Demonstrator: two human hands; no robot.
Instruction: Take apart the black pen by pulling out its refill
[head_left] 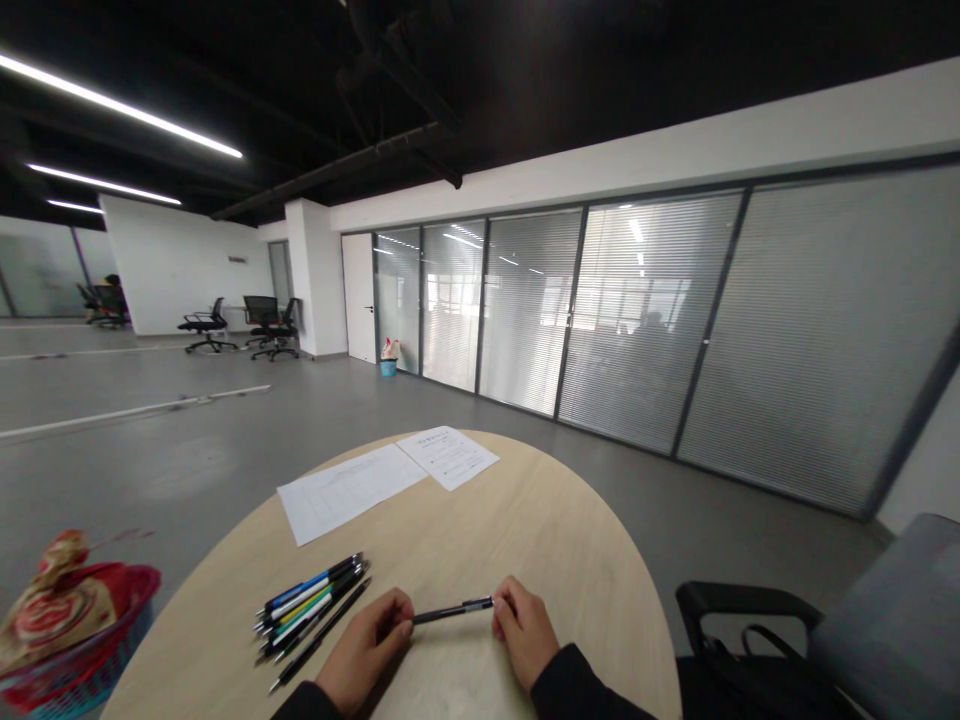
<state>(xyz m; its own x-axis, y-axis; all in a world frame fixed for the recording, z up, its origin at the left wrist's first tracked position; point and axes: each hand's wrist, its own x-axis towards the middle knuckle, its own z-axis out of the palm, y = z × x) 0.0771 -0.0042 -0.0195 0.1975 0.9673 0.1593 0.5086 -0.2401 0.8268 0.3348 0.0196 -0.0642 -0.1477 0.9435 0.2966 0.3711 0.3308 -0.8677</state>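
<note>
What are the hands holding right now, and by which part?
A black pen, held by its two ends: the left hand at one end, the right hand at the other, middle free.

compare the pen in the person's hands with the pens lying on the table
The pen is single and held between the left hand and right hand, while the pens lie as a loose bunch on the table. The held pen is black with a silver fitting; the bunch shows blue, white and yellow barrels too. All are slim.
</note>
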